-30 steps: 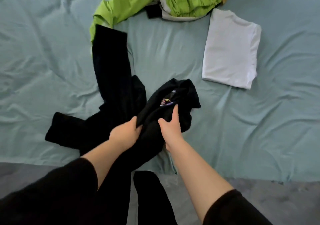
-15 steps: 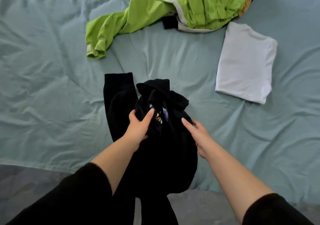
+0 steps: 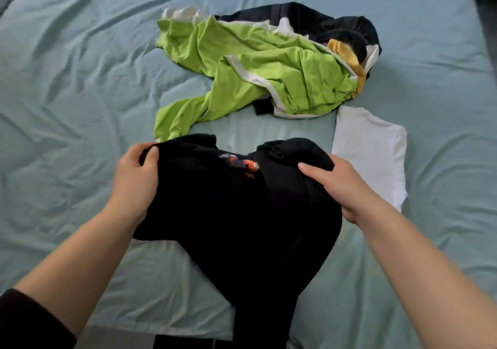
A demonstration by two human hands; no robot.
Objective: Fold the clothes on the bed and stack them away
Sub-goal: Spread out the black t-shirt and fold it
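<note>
bare sheet [image 3: 67, 106] left, clothes pile [image 3: 269, 74] ahead

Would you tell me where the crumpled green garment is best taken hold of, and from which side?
Grip the green garment by its long trailing end nearest the person: it lies flat on the sheet, while the far right end is tangled with dark clothes. Probably come from the near left. The left hand and right hand grip the black garment.

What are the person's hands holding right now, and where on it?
Both hands hold the black fabric garment with a small colourful print: the left hand grips its upper left edge, the right hand its upper right edge.
</note>
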